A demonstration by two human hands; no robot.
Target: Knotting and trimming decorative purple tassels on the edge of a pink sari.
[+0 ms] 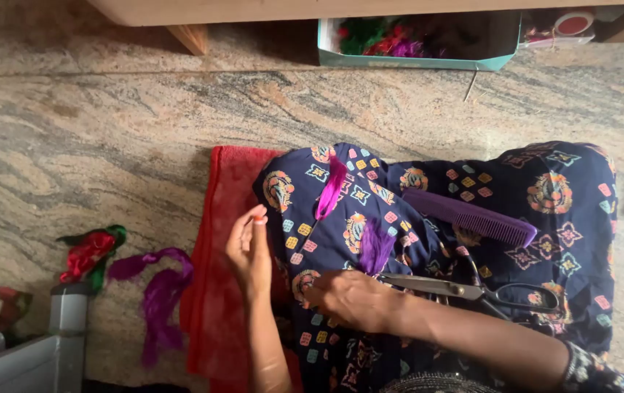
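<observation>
My left hand is raised over the edge of a red cloth, fingers upright and close together, with nothing visible in it. My right hand rests knuckles-up on my dark blue patterned lap, its fingers curled under. It touches the tips of black-handled scissors lying on the lap. A purple fibre tuft lies just above that hand. Farther up the lap lie a magenta tuft and a purple comb.
On the stone floor to the left lie a purple fibre strand and a red and green bundle. A grey object fills the bottom left corner. A teal box of coloured fibres sits under wooden furniture at the top.
</observation>
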